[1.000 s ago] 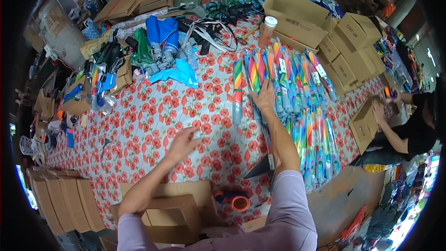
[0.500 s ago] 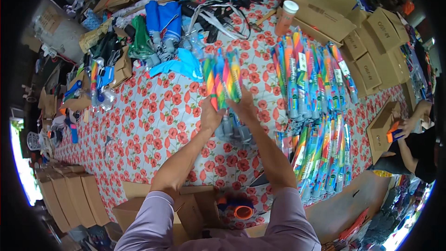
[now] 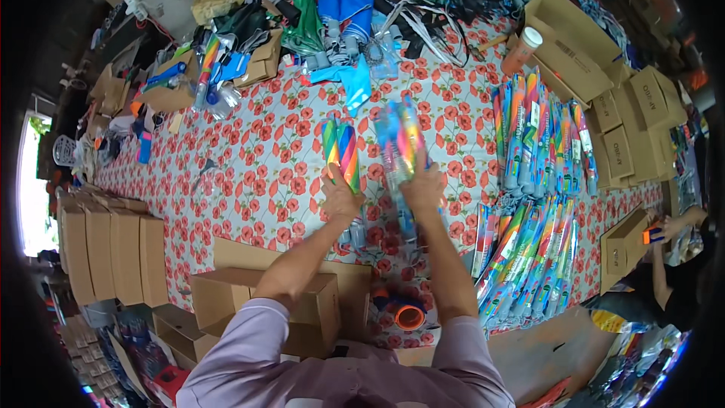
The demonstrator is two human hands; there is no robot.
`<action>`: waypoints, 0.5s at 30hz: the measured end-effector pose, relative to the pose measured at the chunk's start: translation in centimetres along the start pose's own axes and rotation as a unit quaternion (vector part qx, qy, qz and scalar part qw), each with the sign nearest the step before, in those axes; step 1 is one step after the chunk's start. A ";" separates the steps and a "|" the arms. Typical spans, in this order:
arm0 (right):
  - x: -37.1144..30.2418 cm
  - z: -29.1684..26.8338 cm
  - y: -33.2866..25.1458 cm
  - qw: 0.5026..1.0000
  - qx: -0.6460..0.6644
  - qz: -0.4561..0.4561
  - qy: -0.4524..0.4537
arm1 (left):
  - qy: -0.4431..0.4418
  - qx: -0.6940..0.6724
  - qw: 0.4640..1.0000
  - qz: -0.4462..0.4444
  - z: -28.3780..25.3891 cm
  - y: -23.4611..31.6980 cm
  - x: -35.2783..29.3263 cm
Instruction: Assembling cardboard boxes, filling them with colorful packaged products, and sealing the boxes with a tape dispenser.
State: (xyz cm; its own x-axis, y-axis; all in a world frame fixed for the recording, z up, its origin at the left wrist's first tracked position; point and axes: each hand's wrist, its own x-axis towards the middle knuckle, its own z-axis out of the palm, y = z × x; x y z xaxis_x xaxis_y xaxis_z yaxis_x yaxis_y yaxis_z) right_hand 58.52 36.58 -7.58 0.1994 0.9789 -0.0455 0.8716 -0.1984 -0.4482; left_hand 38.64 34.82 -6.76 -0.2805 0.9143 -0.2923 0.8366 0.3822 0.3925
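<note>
My left hand [image 3: 341,198] is closed around a pair of rainbow-striped folded umbrellas [image 3: 349,153], their grey handles toward me. To its right, my right hand [image 3: 423,192] grips another small bunch of wrapped umbrellas [image 3: 408,134], smeared by motion, so I cannot tell how many. The two bunches are apart, over the poppy-patterned tablecloth [image 3: 264,159]. At the right lie two rows of similar umbrellas in clear sleeves: a far row [image 3: 535,136] and a near row [image 3: 529,257].
Open cardboard boxes stand near me [image 3: 302,302] and at the far right [image 3: 574,38]. An orange tape roll [image 3: 410,317] lies at the near edge. Blue and green umbrellas [image 3: 343,4] are heaped at the back. At right, another person's hand [image 3: 668,228] holds an orange-blue tool beside a box.
The umbrellas that were together between my hands are now split into two bunches, my right hand having moved right. The view has shifted, and the surroundings appear farther right.
</note>
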 end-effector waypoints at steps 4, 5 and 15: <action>-0.7 -2.3 2.9 0.994 -0.034 0.082 -0.059 | 0.028 0.022 0.999 -0.011 1.1 -0.5 0.0; -1.2 -3.1 3.7 0.990 -0.014 0.114 -0.081 | 0.017 -0.011 1.000 -0.016 0.7 -1.0 0.3; -6.2 -14.3 2.2 0.938 0.335 0.007 -0.088 | -0.071 -0.481 0.872 0.059 -18.5 -5.1 -5.1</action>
State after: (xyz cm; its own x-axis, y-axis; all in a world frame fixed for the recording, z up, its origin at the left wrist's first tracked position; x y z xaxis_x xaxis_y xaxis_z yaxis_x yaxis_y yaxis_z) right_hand 65.61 29.33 4.43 0.0800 0.9812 -0.1757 0.3810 -0.1930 -0.9042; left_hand 27.05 30.71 8.85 -0.1014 0.9552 -0.2781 0.0548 0.2845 0.9571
